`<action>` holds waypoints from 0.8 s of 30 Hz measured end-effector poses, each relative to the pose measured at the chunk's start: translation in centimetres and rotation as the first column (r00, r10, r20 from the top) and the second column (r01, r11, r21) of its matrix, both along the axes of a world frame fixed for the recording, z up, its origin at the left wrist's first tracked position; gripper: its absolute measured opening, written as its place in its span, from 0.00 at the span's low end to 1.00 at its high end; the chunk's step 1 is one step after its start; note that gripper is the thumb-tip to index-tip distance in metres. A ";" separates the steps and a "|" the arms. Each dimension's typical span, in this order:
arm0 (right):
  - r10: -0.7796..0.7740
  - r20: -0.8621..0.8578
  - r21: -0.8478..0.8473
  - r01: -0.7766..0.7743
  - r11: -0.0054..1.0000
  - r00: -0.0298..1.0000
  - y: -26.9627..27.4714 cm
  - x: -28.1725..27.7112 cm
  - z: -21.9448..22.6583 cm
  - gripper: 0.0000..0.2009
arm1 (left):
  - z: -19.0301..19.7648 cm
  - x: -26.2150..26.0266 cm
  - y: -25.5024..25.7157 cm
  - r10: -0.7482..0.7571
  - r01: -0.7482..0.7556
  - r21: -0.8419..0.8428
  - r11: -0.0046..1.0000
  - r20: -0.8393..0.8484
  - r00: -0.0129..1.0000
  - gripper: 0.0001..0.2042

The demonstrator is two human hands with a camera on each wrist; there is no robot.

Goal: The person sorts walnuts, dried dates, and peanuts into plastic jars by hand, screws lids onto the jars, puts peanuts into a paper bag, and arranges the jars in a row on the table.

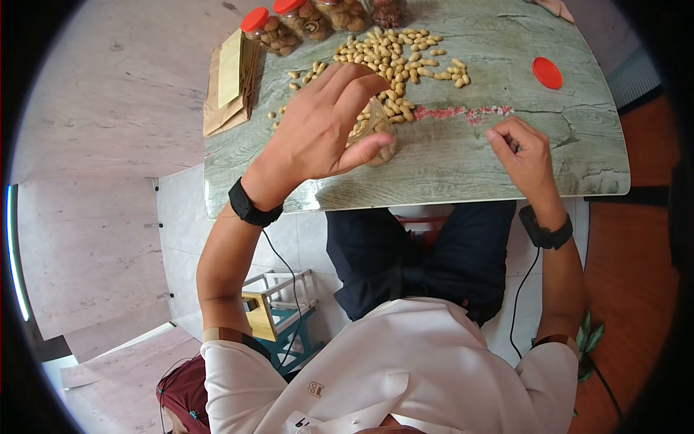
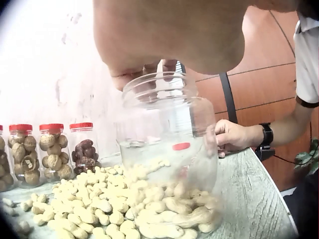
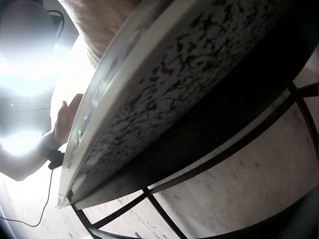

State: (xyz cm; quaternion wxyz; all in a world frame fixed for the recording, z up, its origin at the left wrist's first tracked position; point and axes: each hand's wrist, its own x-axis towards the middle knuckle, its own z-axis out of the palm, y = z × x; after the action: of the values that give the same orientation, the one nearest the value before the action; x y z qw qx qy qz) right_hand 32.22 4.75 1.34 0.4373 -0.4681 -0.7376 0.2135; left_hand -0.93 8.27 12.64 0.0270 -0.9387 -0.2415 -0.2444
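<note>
My left hand (image 1: 322,123) hovers over the mouth of a clear jar (image 2: 167,119), thumb spread apart from the fingers. Its fingertips show through the rim in the left wrist view, with nothing visible held. Peanuts (image 2: 174,216) fill the bottom of the jar, which stands upright and uncapped. Beside and behind it spreads a loose pile of peanuts (image 1: 383,54). My right hand (image 1: 524,155) rests at the table's near right, fingers loosely curled around nothing. The right wrist view mostly shows the underside of the table, with my left hand (image 3: 66,122) beyond its edge.
Red-lidded jars (image 1: 271,36) of walnuts and one of dark dried fruit line the back of the table (image 1: 463,163). A loose red lid (image 1: 547,73) lies at the right. Brown paper bags (image 1: 230,79) are at the left edge. Cables (image 1: 289,289) hang from both wristbands.
</note>
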 end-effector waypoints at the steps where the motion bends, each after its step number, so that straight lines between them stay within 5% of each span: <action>1: -0.001 0.000 -0.005 0.001 1.000 1.000 0.0 0.0 0.0 0.07 | 0.0 -0.2 -0.3 0.000 0.000 -0.002 1.000 0.000 1.000 0.27; 3: -0.001 -0.012 -0.007 0.001 1.000 1.000 -0.1 0.0 0.0 0.07 | 0.1 -0.6 -1.0 0.087 -0.047 -0.212 0.976 0.182 0.979 0.15; 6: -0.007 -0.030 -0.024 0.006 1.000 1.000 -0.1 -0.1 -0.3 0.07 | 0.0 -2.7 -0.5 0.224 -0.137 -0.223 0.965 0.430 0.875 0.15; 10: -0.015 -0.026 -0.016 0.014 1.000 1.000 -0.1 -0.2 -0.3 0.08 | 0.2 -9.6 -0.6 0.518 -0.455 -0.332 0.826 0.129 0.846 0.22; 13: 0.007 -0.011 -0.004 -0.007 1.000 1.000 0.1 -0.1 -0.3 0.08 | -1.4 -12.6 -1.5 0.608 -0.678 -0.445 0.586 -0.312 0.730 0.48; 16: 0.017 0.012 0.003 -0.017 1.000 1.000 0.1 -0.1 -0.2 0.08 | -4.2 -14.0 -1.0 0.567 -0.635 -0.337 0.695 -0.285 0.773 0.52; 20: 0.013 0.017 -0.015 -0.012 1.000 1.000 0.1 0.0 -0.3 0.08 | -5.3 -12.2 -0.2 0.563 -0.644 -0.299 0.704 -0.318 0.763 0.53; 24: 0.002 0.006 -0.004 -0.002 1.000 1.000 0.1 0.0 -0.3 0.08 | -5.7 -11.2 0.8 0.493 -0.592 -0.346 0.727 -0.337 0.802 0.41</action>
State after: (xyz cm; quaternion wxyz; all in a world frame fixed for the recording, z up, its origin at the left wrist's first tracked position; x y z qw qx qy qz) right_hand 32.18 4.84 1.09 0.4337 -0.4689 -0.7391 0.2141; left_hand -12.11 9.09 6.91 -0.0859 -0.8284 -0.5503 -0.0592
